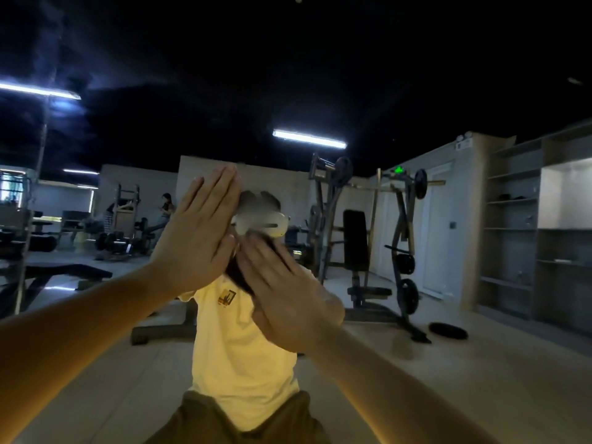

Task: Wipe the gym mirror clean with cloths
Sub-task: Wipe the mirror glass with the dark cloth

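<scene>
Two grips fully open, fingers (224, 187) straight: left grip (198, 235), right grip (288, 302), facing mirror (448, 91).

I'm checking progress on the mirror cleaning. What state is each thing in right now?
left hand: open, fingers straight, raised, no cloth seen.
right hand: open, flat, motion-blurred, no cloth seen.
mirror: hazy smears at upper left.
ceiling light: lit.
weight plate: lying flat on the floor.
green sign: lit.
</scene>
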{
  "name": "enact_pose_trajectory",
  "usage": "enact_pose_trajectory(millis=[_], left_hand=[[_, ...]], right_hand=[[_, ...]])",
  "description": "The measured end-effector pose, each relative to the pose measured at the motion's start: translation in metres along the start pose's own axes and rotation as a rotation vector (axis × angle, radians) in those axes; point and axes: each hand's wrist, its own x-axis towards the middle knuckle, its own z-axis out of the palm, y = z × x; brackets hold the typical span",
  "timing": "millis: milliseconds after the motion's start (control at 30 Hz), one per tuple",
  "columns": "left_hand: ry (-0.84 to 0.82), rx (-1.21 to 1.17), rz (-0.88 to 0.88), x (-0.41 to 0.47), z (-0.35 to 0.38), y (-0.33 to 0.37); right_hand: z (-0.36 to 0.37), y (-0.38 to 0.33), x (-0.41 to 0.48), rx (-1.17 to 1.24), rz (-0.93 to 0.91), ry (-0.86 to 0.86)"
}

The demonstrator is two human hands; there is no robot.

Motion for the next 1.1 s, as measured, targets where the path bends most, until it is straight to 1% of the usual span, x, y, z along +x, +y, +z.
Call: enact_pose_trajectory(millis=[33,67,100,133,200,233,267,300,333,367,400,433,533,600,667,700,733,767,800,833,867,900,967,1033,1100], left_hand=[[-0.003,-0.005,0.004,0.000,-0.001,0.000],[-0.010,0.007,-0.002,0.000,-0.001,0.001],[-0.021,0.033,-0.013,0.001,0.000,0.002],[-0.036,0.066,-0.023,0.001,0.001,0.003],[-0.060,0.127,-0.038,0.002,0.003,0.006],[-0.067,0.141,-0.043,0.002,0.004,0.007],[-0.069,0.143,-0.047,0.003,0.004,0.007],[-0.069,0.138,-0.049,0.003,0.003,0.008],[-0.072,0.129,-0.049,0.004,0.003,0.009],[-0.076,0.119,-0.045,0.004,0.003,0.009],[-0.082,0.107,-0.041,0.004,0.003,0.009],[-0.090,0.097,-0.037,0.004,0.002,0.007],[-0.118,0.083,-0.023,0.006,-0.005,0.005],[-0.125,0.070,-0.036,0.004,-0.012,0.007],[-0.091,0.043,-0.067,-0.011,-0.017,0.013],[-0.072,0.023,-0.075,-0.024,-0.018,0.015],[-0.057,0.000,-0.072,-0.038,-0.018,0.017],[-0.044,-0.023,-0.062,-0.054,-0.018,0.017],[-0.037,-0.036,-0.055,-0.070,-0.016,0.017],[-0.039,-0.037,-0.061,-0.085,-0.015,0.016],[-0.044,-0.030,-0.074,-0.099,-0.013,0.013],[-0.047,-0.020,-0.085,-0.111,-0.011,0.011],[-0.057,0.015,-0.092,-0.128,-0.005,0.008],[-0.061,0.043,-0.093,-0.136,0.003,0.006],[-0.044,0.057,-0.099,-0.137,0.010,0.006]], right_hand=[[0.002,0.010,-0.019,-0.085,-0.111,-0.047],[-0.001,0.024,-0.034,-0.125,-0.148,-0.072],[-0.006,0.041,-0.046,-0.107,-0.085,-0.081],[-0.012,0.060,-0.057,-0.034,0.061,-0.073],[-0.022,0.101,-0.080,0.136,0.530,0.031],[-0.026,0.120,-0.089,0.157,0.765,0.105],[-0.027,0.134,-0.095,0.132,0.963,0.151],[-0.026,0.142,-0.095,0.104,1.109,0.167],[-0.023,0.143,-0.089,0.103,1.201,0.179],[-0.020,0.135,-0.076,0.121,1.234,0.192],[-0.019,0.120,-0.059,0.134,1.212,0.205],[-0.016,0.099,-0.041,0.129,1.148,0.204],[-0.002,0.023,0.001,0.065,0.817,0.152],[0.003,-0.026,0.018,0.130,0.630,0.146],[0.005,-0.059,0.016,0.217,0.381,0.072],[0.006,-0.067,0.008,0.224,0.252,0.025],[0.008,-0.066,-0.005,0.177,0.147,-0.013],[0.009,-0.059,-0.017,0.104,0.087,-0.042],[0.009,-0.047,-0.030,0.059,0.077,-0.070],[0.007,-0.033,-0.042,0.055,0.105,-0.085],[0.002,-0.017,-0.053,0.069,0.176,-0.069],[-0.003,0.001,-0.066,0.077,0.287,-0.030],[-0.010,0.035,-0.096,0.103,0.596,0.042],[-0.012,0.057,-0.124,0.115,0.921,0.059],[-0.004,0.057,-0.127,0.121,1.155,0.068]])
